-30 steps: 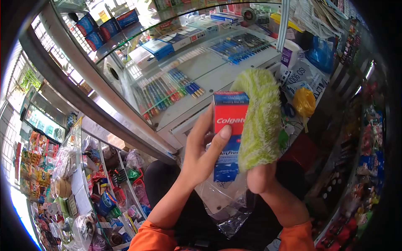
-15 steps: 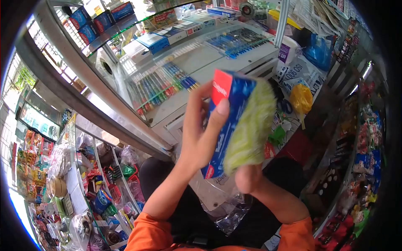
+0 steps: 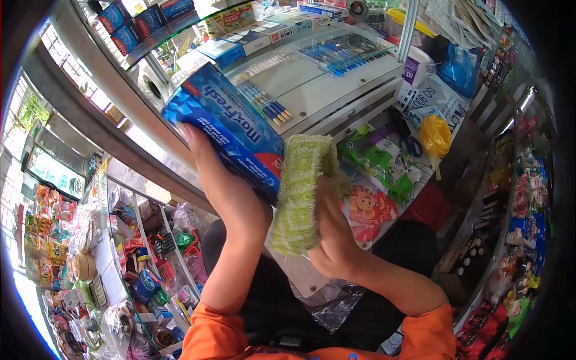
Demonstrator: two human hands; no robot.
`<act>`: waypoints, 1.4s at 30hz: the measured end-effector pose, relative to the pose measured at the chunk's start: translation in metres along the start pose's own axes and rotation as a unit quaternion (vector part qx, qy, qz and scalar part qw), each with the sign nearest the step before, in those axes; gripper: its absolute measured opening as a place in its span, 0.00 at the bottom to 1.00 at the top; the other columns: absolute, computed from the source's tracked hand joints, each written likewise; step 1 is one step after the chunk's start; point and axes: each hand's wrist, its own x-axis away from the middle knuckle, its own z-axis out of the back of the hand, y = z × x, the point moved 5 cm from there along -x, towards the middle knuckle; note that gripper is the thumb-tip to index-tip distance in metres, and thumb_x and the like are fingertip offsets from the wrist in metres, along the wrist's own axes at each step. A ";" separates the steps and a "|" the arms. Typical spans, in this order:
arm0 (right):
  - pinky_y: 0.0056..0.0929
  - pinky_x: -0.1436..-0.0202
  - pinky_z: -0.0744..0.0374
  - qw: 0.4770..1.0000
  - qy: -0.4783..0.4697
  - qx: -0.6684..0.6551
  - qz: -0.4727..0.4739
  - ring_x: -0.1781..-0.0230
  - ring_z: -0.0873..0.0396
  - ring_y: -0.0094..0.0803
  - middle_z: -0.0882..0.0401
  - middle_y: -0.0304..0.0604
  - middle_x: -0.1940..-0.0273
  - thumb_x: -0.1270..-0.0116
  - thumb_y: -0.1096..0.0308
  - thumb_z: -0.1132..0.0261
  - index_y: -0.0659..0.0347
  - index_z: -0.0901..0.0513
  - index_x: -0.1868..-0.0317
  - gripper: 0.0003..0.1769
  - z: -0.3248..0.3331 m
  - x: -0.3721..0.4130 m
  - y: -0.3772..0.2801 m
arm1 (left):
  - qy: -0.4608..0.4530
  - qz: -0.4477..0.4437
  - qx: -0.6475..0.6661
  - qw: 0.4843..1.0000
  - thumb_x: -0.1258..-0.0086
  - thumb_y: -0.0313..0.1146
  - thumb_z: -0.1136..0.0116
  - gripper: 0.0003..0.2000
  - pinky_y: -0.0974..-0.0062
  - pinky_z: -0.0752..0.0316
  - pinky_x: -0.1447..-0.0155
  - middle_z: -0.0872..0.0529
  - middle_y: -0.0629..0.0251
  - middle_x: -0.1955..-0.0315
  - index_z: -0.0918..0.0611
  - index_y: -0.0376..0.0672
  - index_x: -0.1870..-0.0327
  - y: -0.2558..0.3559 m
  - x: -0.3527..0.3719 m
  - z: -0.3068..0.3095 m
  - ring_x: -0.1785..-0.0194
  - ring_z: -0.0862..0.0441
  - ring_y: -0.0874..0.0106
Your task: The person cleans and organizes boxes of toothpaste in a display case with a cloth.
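Observation:
A blue MaxFresh toothpaste box [image 3: 231, 123] is tilted in front of me, its broad printed face up. My left hand [image 3: 228, 186] grips it from below, thumb along the lower left edge; the other fingers are hidden behind it. At the box's right end is a fuzzy light green striped cloth [image 3: 299, 192]. My right hand [image 3: 336, 237] is closed around the cloth, with part of it bunched over the fingers. The cloth looks to be touching the box's red-marked end.
Behind the box, a glass display case [image 3: 336, 96] holds pens. More toothpaste boxes [image 3: 150, 21] stand on a glass shelf. Scissors [image 3: 413, 146], a green packet [image 3: 378, 159] and a yellow bag [image 3: 434, 136] lie to the right. Crowded shelves flank both sides.
The toothpaste box has swung from nearly upright to lying tilted leftward, showing its broad face. The cloth has moved left and off the box's side to its right end.

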 end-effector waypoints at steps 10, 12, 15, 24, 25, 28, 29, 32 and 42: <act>0.57 0.27 0.30 0.971 0.167 0.118 0.127 0.28 0.30 0.62 0.32 0.61 0.27 0.30 0.59 0.33 0.63 0.21 0.30 0.30 0.053 -0.019 -0.005 | -0.340 -0.191 -0.378 0.840 0.26 0.42 0.38 0.35 0.60 0.24 0.40 0.22 0.45 0.45 0.31 0.32 0.23 -0.041 0.045 -0.008 0.47 0.20 0.50; 0.53 0.26 0.29 0.973 0.102 0.165 0.124 0.31 0.24 0.57 0.24 0.59 0.32 0.30 0.62 0.37 0.65 0.19 0.33 0.28 0.071 -0.034 -0.016 | -0.358 -0.217 -0.396 0.817 0.32 0.39 0.32 0.32 0.56 0.21 0.44 0.21 0.45 0.43 0.25 0.30 0.29 -0.047 0.051 -0.001 0.47 0.19 0.48; 0.50 0.25 0.29 0.996 0.062 0.048 0.030 0.30 0.23 0.56 0.22 0.60 0.33 0.33 0.68 0.42 0.69 0.20 0.34 0.28 0.080 -0.039 0.002 | -0.402 -0.288 -0.487 0.720 0.32 0.43 0.31 0.33 0.56 0.22 0.43 0.21 0.46 0.44 0.24 0.30 0.31 -0.045 0.052 -0.004 0.47 0.19 0.49; 0.50 0.22 0.31 0.986 0.054 0.081 0.132 0.27 0.27 0.63 0.25 0.66 0.30 0.32 0.73 0.50 0.75 0.23 0.31 0.30 0.098 -0.046 -0.015 | -0.357 -0.290 -0.457 0.761 0.30 0.37 0.35 0.35 0.57 0.24 0.40 0.24 0.41 0.44 0.33 0.29 0.25 -0.043 0.047 -0.033 0.45 0.22 0.45; 0.51 0.22 0.32 0.984 0.087 0.062 0.146 0.26 0.28 0.63 0.25 0.66 0.29 0.30 0.71 0.50 0.75 0.23 0.31 0.29 0.102 -0.044 -0.014 | -0.325 -0.293 -0.419 0.795 0.29 0.35 0.37 0.36 0.57 0.25 0.38 0.25 0.40 0.44 0.35 0.29 0.23 -0.034 0.041 -0.042 0.44 0.22 0.44; 0.50 0.22 0.32 0.985 0.124 0.016 0.116 0.25 0.30 0.62 0.27 0.66 0.28 0.24 0.68 0.49 0.77 0.25 0.30 0.28 0.095 -0.021 0.002 | -0.248 -0.281 -0.350 0.859 0.18 0.42 0.48 0.30 0.62 0.32 0.31 0.23 0.46 0.41 0.35 0.30 0.23 -0.035 0.016 -0.055 0.41 0.23 0.54; 0.50 0.23 0.32 0.990 0.127 -0.004 0.067 0.26 0.29 0.62 0.28 0.66 0.28 0.21 0.66 0.49 0.77 0.27 0.29 0.28 0.086 -0.007 0.014 | -0.187 -0.237 -0.281 0.911 0.17 0.46 0.50 0.29 0.63 0.30 0.32 0.22 0.51 0.43 0.33 0.33 0.26 -0.023 0.006 -0.059 0.43 0.22 0.58; 0.49 0.24 0.31 0.990 0.122 0.071 -0.011 0.27 0.28 0.59 0.30 0.63 0.26 0.18 0.65 0.48 0.77 0.30 0.27 0.27 0.064 0.022 0.023 | 0.005 -0.090 -0.044 0.995 0.14 0.59 0.56 0.28 0.68 0.25 0.35 0.19 0.66 0.47 0.26 0.43 0.32 -0.001 -0.010 -0.065 0.48 0.21 0.70; 0.43 0.33 0.21 0.600 0.224 -0.691 -0.335 0.37 0.19 0.39 0.19 0.44 0.35 0.14 0.51 0.55 0.56 0.24 0.29 0.26 0.033 0.002 0.066 | -0.059 -0.127 -0.019 0.990 0.15 0.66 0.65 0.36 0.64 0.29 0.27 0.24 0.66 0.33 0.38 0.46 0.21 -0.044 0.054 -0.042 0.34 0.24 0.68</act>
